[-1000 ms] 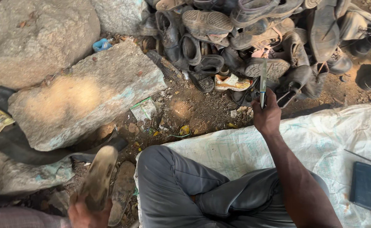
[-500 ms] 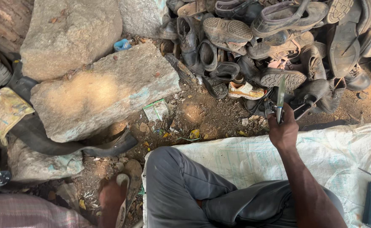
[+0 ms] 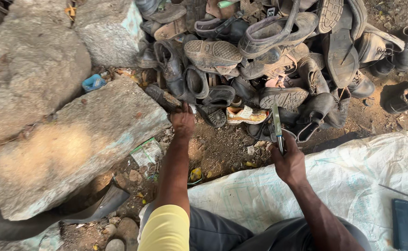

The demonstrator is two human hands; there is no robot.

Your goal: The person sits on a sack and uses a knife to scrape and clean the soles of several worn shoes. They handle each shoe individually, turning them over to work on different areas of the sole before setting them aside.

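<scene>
A heap of worn dark shoes and sandals lies on the dirt ahead of me. My left hand reaches out to the near left edge of the heap and touches a dusty dark shoe lying beside a flat rock; whether the fingers have closed around it I cannot tell. My right hand is closed around a narrow knife with its blade pointing up toward the heap. A small white and yellow shoe lies between the two hands.
Large grey rocks fill the left side, with a blue scrap between them. A white woven sack is spread on the ground at right, with a dark phone on it. Litter and stones dot the dirt.
My left hand has come up from low at the left, where it held a shoe sole, and stretched forward to the heap's edge. The right hand stays put with the knife.
</scene>
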